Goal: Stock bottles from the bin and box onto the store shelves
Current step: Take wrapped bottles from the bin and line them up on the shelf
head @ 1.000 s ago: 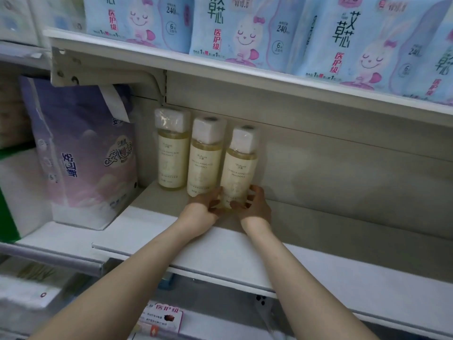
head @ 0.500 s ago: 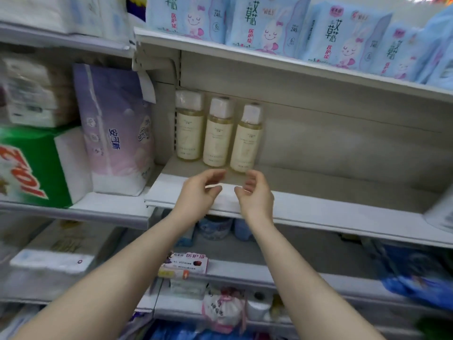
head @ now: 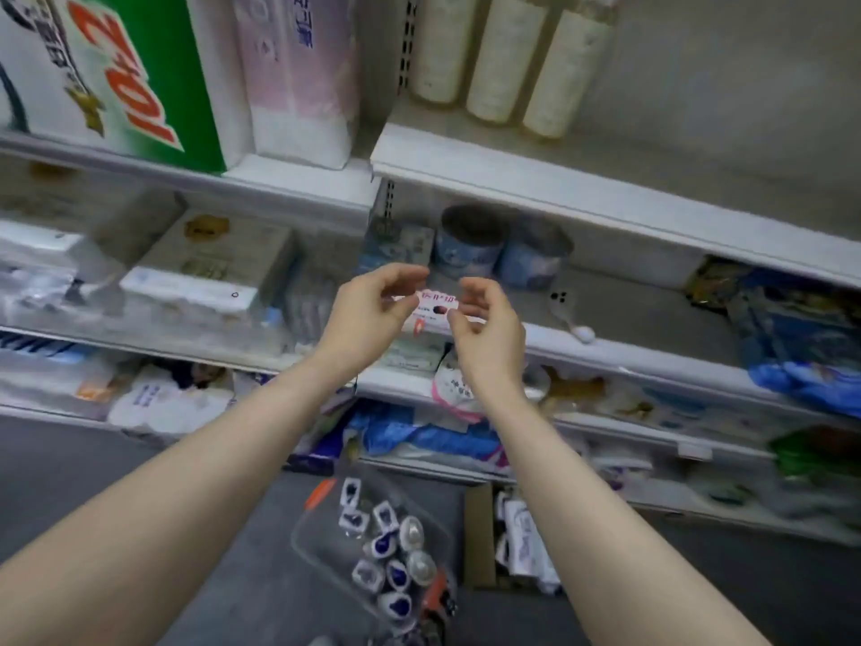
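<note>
Left hand (head: 368, 314) and right hand (head: 484, 328) hang side by side in the air, fingers loosely curled, gripping nothing. Three bottles (head: 505, 62) stand on the shelf (head: 605, 202) above the hands. Below the hands, on the floor, the clear bin (head: 317, 543) holds small bottles, and the cardboard box (head: 480, 533) sits under the right forearm.

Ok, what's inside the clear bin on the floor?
The clear bin holds small bottles seen from above, some with dark blue tops, some with clear domed caps. Whatever lies under them is covered; blur hides their labels.
</note>
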